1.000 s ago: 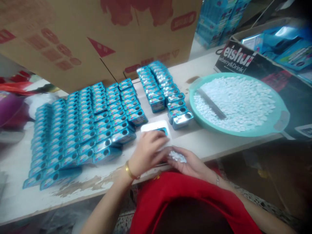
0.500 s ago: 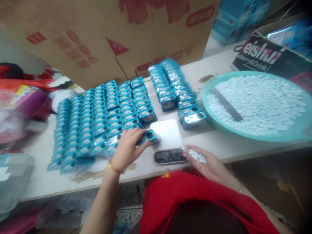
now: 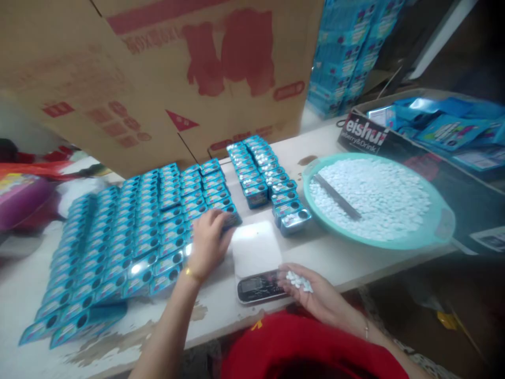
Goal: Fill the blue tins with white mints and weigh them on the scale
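My left hand [image 3: 210, 241] is at the right end of the packed rows of small blue boxes [image 3: 150, 210]. Its fingers and thumb curl round a blue box [image 3: 232, 218], most of which they hide. Palm up, my right hand [image 3: 315, 297] cups a small heap of white tablets [image 3: 299, 281] beside the front of a white kitchen scale [image 3: 256, 250]. Nothing lies on the scale's plate. Beyond the scale stand two shorter rows of blue boxes [image 3: 256, 197], several with white tablets on top.
A turquoise basin [image 3: 444, 223] of white tablets stands at the right, a flat grey strip [image 3: 337, 197] lying in it. Behind are a large cardboard carton [image 3: 158, 79], stacked blue packs [image 3: 339, 58] and a black open box [image 3: 359, 137] of blue packaging.
My left hand has drawn the blue box away from beside the scale's plate to the end of the rows. My right hand still cups the tablets. The view has shifted.
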Available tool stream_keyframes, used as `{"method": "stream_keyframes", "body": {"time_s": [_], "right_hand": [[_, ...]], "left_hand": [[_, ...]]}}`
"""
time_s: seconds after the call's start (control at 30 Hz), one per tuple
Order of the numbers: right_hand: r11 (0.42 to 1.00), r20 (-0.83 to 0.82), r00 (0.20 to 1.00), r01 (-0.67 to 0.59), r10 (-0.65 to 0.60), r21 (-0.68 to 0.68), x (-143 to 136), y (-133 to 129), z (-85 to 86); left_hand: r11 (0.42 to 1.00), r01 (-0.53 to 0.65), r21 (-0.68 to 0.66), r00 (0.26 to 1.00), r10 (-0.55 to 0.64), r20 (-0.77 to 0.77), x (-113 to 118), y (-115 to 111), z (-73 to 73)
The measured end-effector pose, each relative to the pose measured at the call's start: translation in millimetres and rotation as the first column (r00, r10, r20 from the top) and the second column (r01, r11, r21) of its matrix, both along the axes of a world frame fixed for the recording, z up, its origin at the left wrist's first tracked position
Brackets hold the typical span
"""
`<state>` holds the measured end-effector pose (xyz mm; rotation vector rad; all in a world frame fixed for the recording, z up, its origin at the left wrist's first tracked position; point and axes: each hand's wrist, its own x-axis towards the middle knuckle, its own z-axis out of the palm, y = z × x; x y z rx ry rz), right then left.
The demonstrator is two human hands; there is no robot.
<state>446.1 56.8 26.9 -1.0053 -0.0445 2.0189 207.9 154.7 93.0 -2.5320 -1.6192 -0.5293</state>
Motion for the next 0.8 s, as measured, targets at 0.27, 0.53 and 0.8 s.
{"method": "stream_keyframes", "body": {"time_s": [0.27,0.53,0.8], "right_hand": [[0.997,0.011,0.997,0.072,-0.072,0.016,12.7,-3.2,2.1],[0.998,-0.001,0.998,0.055,-0.055,0.009,21.1,-3.2,-5.9],[1.000,-0.037,0.999,-0.020,0.021,0.023,16.3,-6.3,-0.6]], "left_hand": [[0.996,0.073,-0.054,0.958,-0.085,-0.273,87.7,120.7,-30.0],[0.981,0.143,-0.128,0.935,-0.176,-0.308,67.1,69.4,13.0],[0.876,0.248,-0.412,0.898,-0.368,-0.241,52.0,-4.0,32.5]]}}
